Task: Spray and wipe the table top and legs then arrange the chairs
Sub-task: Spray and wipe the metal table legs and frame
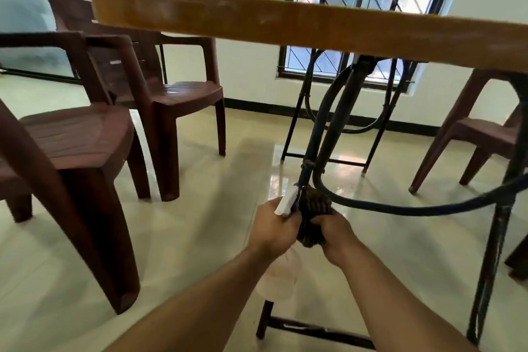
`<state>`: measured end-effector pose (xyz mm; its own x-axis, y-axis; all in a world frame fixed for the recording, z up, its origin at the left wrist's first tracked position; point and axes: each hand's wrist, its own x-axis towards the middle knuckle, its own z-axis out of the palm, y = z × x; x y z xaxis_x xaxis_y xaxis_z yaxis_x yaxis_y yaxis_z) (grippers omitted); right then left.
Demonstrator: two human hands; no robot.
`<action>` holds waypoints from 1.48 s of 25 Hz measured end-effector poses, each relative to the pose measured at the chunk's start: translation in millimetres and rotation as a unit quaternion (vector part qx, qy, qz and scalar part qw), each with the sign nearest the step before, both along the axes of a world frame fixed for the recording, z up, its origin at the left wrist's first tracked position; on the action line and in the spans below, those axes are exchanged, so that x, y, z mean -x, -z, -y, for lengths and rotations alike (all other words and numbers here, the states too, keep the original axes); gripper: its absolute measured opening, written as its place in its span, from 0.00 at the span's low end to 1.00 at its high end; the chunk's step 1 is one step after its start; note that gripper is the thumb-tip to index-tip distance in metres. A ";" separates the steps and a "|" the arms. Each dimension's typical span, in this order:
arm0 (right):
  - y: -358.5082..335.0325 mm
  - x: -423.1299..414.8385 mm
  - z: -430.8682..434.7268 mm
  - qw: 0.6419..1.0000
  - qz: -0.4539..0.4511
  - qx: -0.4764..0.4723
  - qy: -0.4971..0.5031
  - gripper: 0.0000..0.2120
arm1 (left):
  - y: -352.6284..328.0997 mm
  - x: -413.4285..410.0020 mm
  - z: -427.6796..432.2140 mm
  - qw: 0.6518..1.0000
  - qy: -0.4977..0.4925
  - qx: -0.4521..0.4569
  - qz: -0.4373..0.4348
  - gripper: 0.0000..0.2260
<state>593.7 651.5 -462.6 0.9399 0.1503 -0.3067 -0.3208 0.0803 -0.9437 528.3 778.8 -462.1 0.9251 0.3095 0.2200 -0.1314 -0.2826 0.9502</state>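
Note:
I look from low down, under the wooden table top (pixel 285 23). My left hand (pixel 274 230) grips a spray bottle (pixel 287 203) with a white head and a clear body hanging below the hand. My right hand (pixel 335 233) holds a dark cloth (pixel 313 218) bunched against the lower part of a black metal table leg (pixel 323 128). Both hands are close together at the leg, and the spray head points at it.
Two brown plastic chairs (pixel 85 134) (pixel 177 88) stand to the left, a third brown chair (pixel 480 134) at the right. Black curved braces (pixel 400 203) and a floor bar (pixel 314 328) belong to the table frame. The floor is glossy tile; a window is behind.

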 end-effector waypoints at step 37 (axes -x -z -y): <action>60.1 -8.4 -14.1 0.985 -0.115 -0.120 -0.040 0.34 | 109.9 39.7 -14.6 0.994 -0.044 -0.063 -0.081 0.08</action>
